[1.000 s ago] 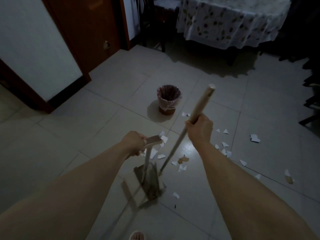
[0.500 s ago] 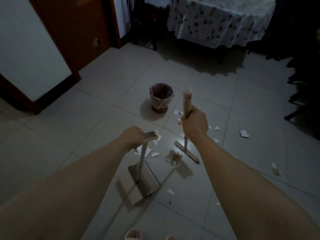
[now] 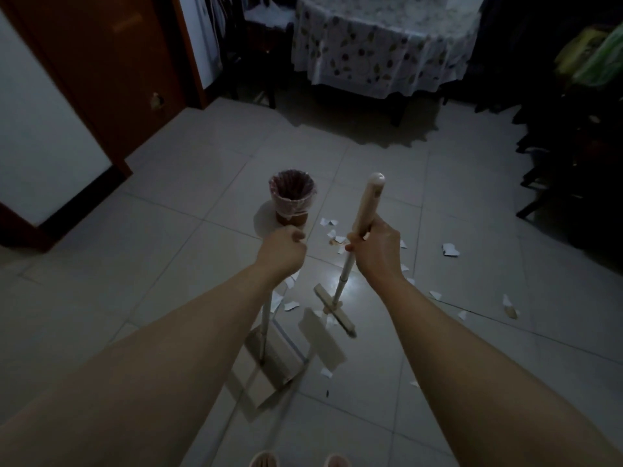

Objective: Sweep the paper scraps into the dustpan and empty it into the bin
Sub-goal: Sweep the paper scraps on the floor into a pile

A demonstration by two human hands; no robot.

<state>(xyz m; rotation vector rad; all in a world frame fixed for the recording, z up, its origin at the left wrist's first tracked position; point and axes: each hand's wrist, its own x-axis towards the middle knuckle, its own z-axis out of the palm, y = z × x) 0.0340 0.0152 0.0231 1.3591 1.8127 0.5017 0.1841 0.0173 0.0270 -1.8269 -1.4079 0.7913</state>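
My left hand [image 3: 282, 252] grips the top of the upright dustpan handle, and the grey dustpan [image 3: 277, 360] rests on the floor tiles below it. My right hand [image 3: 376, 249] holds the cream broom handle [image 3: 367, 202] near its top. The broom head [image 3: 333, 310] sits on the floor just right of the dustpan's open side. White paper scraps [image 3: 450, 250] lie scattered around the broom and off to the right. A small bin [image 3: 292, 197] with a plastic liner stands beyond my hands.
A table with a patterned white cloth [image 3: 384, 45] stands at the back, with a chair [image 3: 259, 42] to its left. A brown door [image 3: 111, 72] is at the left. Dark furniture [image 3: 573, 146] lines the right side. My slippers [image 3: 264, 460] show at the bottom edge.
The broom head moved away from the dustpan's mouth out to the right, then settled a little nearer me. My left hand kept hold of the dustpan handle.
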